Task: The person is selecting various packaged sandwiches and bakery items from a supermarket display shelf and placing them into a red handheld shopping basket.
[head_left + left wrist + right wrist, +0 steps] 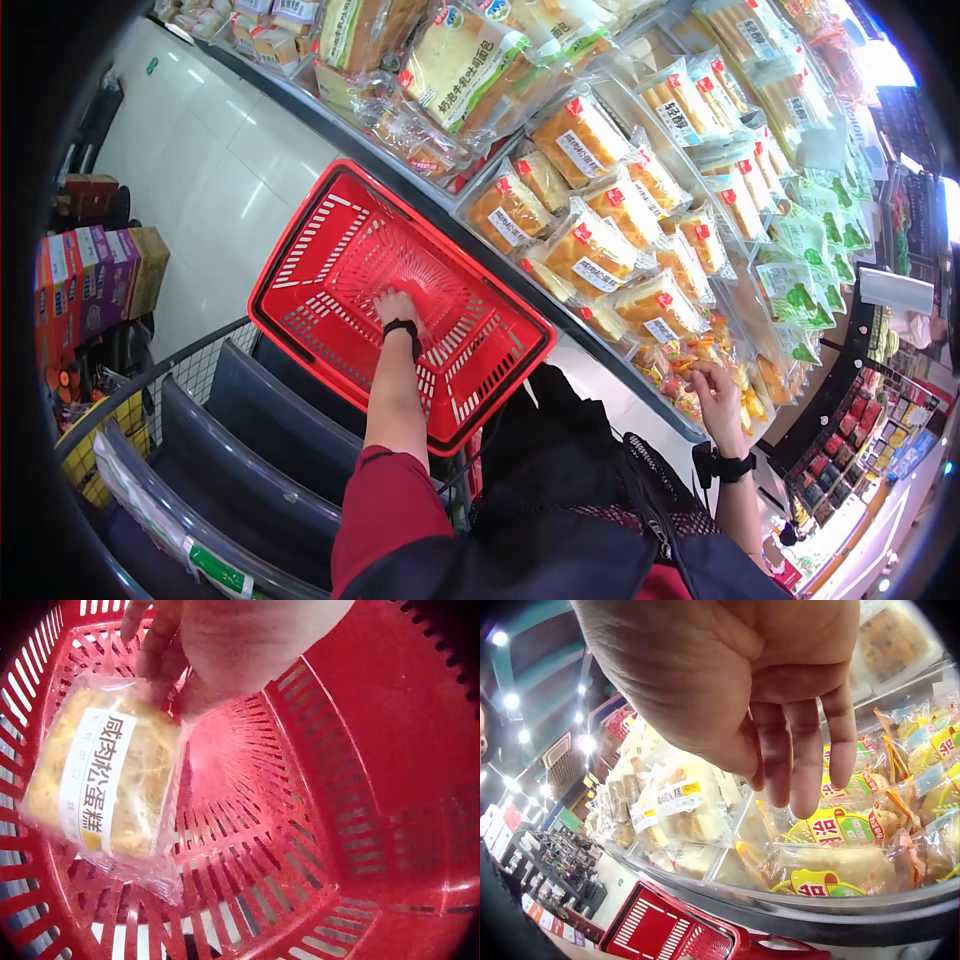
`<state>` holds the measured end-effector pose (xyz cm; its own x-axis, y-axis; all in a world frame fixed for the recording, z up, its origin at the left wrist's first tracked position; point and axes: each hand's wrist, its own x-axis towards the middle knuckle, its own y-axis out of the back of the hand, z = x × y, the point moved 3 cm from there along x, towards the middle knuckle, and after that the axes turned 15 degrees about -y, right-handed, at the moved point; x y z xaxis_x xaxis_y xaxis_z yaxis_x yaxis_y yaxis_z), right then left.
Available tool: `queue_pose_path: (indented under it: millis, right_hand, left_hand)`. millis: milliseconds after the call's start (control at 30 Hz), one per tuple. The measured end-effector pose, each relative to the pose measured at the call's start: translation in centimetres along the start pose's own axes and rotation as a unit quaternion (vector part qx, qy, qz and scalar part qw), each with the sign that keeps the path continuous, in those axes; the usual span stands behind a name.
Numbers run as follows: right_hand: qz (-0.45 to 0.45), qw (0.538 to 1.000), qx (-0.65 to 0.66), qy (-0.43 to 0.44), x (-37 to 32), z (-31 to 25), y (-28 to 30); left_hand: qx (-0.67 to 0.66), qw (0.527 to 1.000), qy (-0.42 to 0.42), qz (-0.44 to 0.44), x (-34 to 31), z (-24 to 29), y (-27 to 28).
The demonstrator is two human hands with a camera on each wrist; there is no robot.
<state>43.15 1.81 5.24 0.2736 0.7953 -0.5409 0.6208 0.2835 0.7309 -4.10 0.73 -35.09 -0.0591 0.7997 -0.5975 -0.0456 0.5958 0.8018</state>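
My left hand (397, 308) reaches down into the red shopping basket (345, 180). In the left wrist view its fingers pinch the wrapper's end of a clear-wrapped cake (150, 780) with a white label, inside the basket; in the head view the cake is hidden. My right hand (718, 398) hangs at the shelf's front edge, fingers loosely bent and holding nothing. Seen from the right wrist, that hand (735, 682) is above wrapped bread rolls (840, 829) with yellow and green labels.
Wrapped cakes (585, 150) and toast bags (465, 65) fill the sloping shelf beside the basket. A cart (265, 400) with dark dividers stands under and left of the basket. Stacked boxes (95, 280) stand across the tiled floor (200, 120).
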Motion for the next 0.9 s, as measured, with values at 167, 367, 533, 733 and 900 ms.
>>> queue_pose_path:
  millis: [167,367,533,733,900]
  right_hand:
    - [0.000,1.000,-0.004,0.026,0.0,-0.6,0.0]
    - [-0.005,0.997,0.011,0.073,0.8,-1.1,0.0]
    - [-0.016,0.992,0.065,0.106,1.4,-0.7,0.2]
    - [-0.017,0.985,0.112,0.133,1.6,-0.6,1.1]
    - [-0.010,0.983,0.143,0.119,1.2,1.0,1.4]
  left_hand:
    - [-0.055,0.989,-0.026,0.138,-2.0,-0.7,0.6]
    - [-0.301,0.856,0.001,0.421,-11.4,-2.4,12.8]
    - [-0.531,0.701,-0.013,0.476,-18.0,-2.6,24.0]
    - [-0.674,0.561,-0.135,0.461,-17.1,2.4,35.2]
    - [-0.695,0.572,-0.151,0.408,-12.3,6.3,39.1]
